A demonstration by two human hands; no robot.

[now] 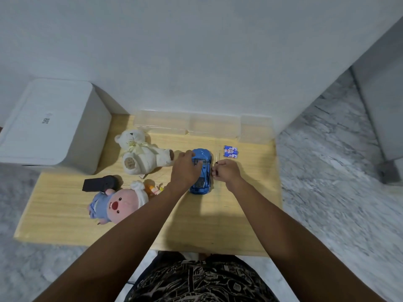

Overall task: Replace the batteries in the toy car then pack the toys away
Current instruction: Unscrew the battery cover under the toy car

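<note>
On the table (65, 214), the car (204, 168) sits mid-way, batteries (230, 151) behind and right of it, bear (141, 152) left, plush (118, 202) and remote (99, 184) nearer left, clear boxes (196, 126) along the back.

Wooden tabletop (229, 214), bearing car (201, 171), batteries (230, 151), teddy (141, 152), pink plush (122, 203), black remote (99, 183), clear boxes (196, 125).

soft dim overhead light, blurred wide-angle edges

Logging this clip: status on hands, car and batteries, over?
Left hand grips blue toy car, upright on wooden table. Right hand pinches thin screwdriver. Blue-white batteries untouched beside it.
</note>
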